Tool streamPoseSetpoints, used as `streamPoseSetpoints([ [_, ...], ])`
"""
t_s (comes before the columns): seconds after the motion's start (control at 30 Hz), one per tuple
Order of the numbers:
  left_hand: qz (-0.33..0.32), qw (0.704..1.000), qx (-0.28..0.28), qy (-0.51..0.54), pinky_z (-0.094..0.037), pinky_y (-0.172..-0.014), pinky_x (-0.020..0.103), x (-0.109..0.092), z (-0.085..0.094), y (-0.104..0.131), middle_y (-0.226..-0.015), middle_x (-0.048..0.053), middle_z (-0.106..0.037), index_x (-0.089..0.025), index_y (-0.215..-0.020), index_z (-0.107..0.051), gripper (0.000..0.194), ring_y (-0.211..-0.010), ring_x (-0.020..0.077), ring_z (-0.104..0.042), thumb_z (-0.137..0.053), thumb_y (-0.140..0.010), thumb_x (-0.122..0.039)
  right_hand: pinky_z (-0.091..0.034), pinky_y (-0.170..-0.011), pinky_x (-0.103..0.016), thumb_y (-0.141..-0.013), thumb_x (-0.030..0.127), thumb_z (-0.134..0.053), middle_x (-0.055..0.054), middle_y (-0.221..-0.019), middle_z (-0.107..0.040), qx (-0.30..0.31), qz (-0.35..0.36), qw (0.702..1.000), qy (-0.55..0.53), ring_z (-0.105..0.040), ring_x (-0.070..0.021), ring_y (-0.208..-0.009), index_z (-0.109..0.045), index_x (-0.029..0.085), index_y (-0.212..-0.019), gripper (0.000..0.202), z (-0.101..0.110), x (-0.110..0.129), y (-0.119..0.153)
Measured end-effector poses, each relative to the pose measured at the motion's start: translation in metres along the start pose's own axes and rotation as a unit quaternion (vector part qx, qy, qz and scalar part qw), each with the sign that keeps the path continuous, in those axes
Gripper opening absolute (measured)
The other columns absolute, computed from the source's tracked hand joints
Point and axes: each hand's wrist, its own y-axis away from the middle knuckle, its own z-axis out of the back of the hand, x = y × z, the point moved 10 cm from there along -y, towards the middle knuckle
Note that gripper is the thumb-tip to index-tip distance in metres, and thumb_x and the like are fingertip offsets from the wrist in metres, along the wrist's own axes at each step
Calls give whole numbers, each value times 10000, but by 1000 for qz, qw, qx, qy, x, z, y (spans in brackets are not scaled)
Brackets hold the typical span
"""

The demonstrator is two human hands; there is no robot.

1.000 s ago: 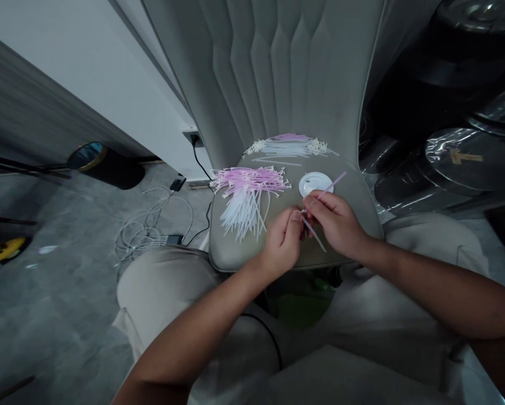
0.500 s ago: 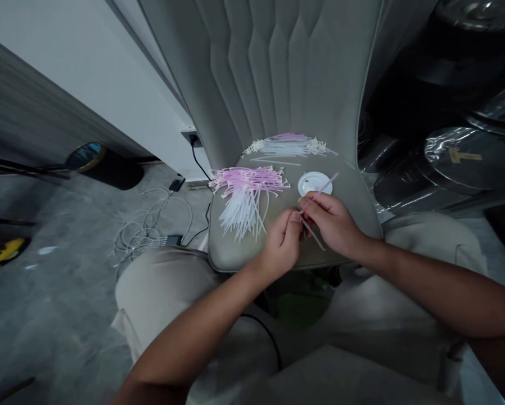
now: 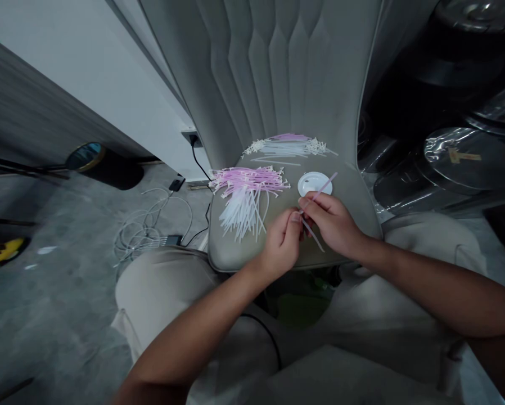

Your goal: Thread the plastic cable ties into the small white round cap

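Observation:
My right hand pinches a thin pink plastic stick, whose free end slants up and away over the white dish. Close against it, my left hand pinches a thin whitish plastic stick that points down to the right. The fingertips meet where the two sticks come together, and the fingers hide the join. Left of the hands lies a pile of pink sticks with small white end pieces. A fan of white sticks spreads below that pile. Just beyond my right fingers sits a small white dish.
The sticks lie on a grey padded chair between my knees. Farther back is a row of white and pink sticks. Coiled cables and a dark cylinder are on the floor at left; clear-lidded containers stand at right.
Both hands stay nearly in place. The tips of the held pink and whitish sticks have shifted very slightly to the left.

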Motion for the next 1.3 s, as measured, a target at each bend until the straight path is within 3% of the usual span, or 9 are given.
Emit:
streamPoseSetpoints([
  [1.3, -7, 1000, 1, 2, -369, -589, 273, -7, 1, 0, -629, -13, -491, -192, -678, -441, 419, -584, 115, -448, -310, -999, -426, -429, -445, -201, -884, 396, -546, 59, -497, -477, 13, 23, 1000, 10, -492, -81, -454, -514, 197, -638, 318, 0, 3, 1],
])
